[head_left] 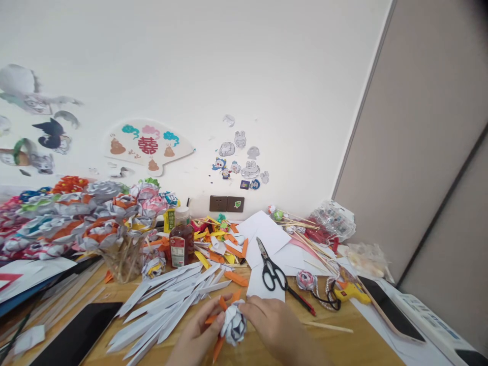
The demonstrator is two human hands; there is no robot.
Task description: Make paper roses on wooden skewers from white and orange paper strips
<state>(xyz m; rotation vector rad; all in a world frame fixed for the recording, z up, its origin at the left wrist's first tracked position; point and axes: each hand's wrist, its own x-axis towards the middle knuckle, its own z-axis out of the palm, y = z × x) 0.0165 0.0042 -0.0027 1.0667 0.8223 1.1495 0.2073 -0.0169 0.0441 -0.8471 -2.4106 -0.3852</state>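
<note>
Surface: wooden (pixel 358 348), against a white wall (pixel 244 61).
Paper flower: white with orange strips (pixel 218 349), between the two hands, above the surface (pixel 234 324).
Left hand: thumb and fingers pinching the paper flower's left side (pixel 204 325).
Right hand: fingertips at the flower's upper right edge; cannot tell whether gripping (pixel 270 317).
White strips: fanned out, left (pixel 171 300).
Scissors: lying partly on white sheets (pixel 266 219), blades pointing away (pixel 272 272).

Light-brown wooden tabletop (pixel 353 351), crowded. Left front: flat black smartphone (pixel 78 333). Centre: fanned heap of long folded white paper strips (pixel 168 305). Behind heap: upright white-lidded bottle with reddish-brown contents (pixel 182 244); orange and yellow folded paper pieces (pixel 216 257) to its right. Farther right: loose white paper sheets (pixel 267 227), thin pale wooden stick (pixel 331 327).
</note>
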